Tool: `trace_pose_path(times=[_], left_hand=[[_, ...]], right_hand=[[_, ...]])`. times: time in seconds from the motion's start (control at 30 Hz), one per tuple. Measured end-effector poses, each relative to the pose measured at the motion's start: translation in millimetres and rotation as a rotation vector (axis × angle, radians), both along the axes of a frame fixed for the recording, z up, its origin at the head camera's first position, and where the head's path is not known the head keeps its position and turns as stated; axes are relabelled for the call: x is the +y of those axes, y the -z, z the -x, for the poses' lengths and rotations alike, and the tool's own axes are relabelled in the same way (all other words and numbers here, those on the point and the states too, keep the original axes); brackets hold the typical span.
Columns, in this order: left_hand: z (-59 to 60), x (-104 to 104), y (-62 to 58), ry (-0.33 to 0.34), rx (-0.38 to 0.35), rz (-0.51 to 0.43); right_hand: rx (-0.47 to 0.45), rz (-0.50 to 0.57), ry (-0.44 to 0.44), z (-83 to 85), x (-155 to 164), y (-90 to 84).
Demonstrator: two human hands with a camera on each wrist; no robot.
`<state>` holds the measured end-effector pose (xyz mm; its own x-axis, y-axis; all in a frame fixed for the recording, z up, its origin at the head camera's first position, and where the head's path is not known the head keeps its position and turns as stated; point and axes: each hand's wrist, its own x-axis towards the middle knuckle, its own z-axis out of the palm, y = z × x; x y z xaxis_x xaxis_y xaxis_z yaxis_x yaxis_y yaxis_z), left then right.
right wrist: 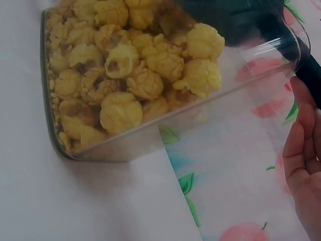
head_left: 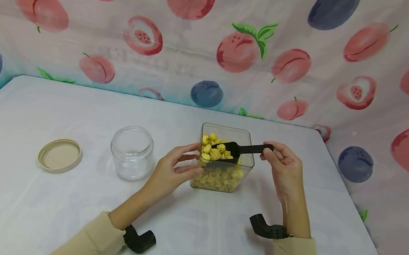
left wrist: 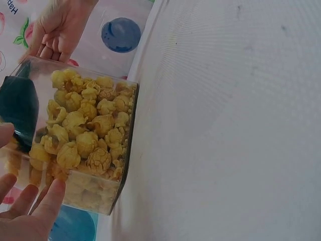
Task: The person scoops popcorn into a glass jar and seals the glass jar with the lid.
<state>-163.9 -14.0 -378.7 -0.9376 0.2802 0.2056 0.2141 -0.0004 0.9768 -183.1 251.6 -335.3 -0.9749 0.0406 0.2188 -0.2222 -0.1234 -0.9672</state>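
Observation:
A clear square container (head_left: 245,169) of yellow popcorn (head_left: 216,176) stands mid-table. My left hand (head_left: 176,169) holds its left side, fingers against the wall (left wrist: 90,196). My right hand (head_left: 282,164) pinches the handle end of a black scoop (head_left: 243,149). The scoop's bowl is above the container's opening, loaded with popcorn (head_left: 216,149). In the right wrist view the popcorn (right wrist: 125,75) fills the container and the scoop (right wrist: 235,20) is dark at the top. The left wrist view shows the scoop (left wrist: 17,108) at the left edge.
An open glass jar (head_left: 131,152) stands left of the container, and its beige lid (head_left: 60,155) lies further left. A white cloth covers the table (head_left: 10,202). A fruit-print curtain (head_left: 221,34) closes off the back and right sides.

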Motion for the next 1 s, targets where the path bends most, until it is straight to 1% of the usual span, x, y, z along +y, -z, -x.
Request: trace_pose_path(times=[0.23,0.3,0.43,0.6,0.87,1.0], left_hand=[[0.8,0.7,1.1,-0.001,0.001,-0.015],[0.8,0.9,1.4,0.0,0.001,-0.016],[0.9,1.3,2.1,0.001,0.005,-0.018],[0.8,1.6,2.0,0.002,0.005,-0.023],[0.1,1.9,1.4,-0.004,-0.001,-0.017],[-0.1,2.1,1.6,-0.004,0.007,-0.016]], right_hand=[[0.045,0.001,-0.075,0.4,-0.2,3.2],[0.056,0.007,-0.085,0.3,-1.6,4.2],[0.058,0.018,-0.074,0.3,-4.3,5.1],[0.033,0.042,-0.05,1.2,-4.8,6.3],[-0.006,0.131,-0.055,1.5,-1.9,10.3],[-0.008,0.177,-0.06,2.7,0.3,13.7]])
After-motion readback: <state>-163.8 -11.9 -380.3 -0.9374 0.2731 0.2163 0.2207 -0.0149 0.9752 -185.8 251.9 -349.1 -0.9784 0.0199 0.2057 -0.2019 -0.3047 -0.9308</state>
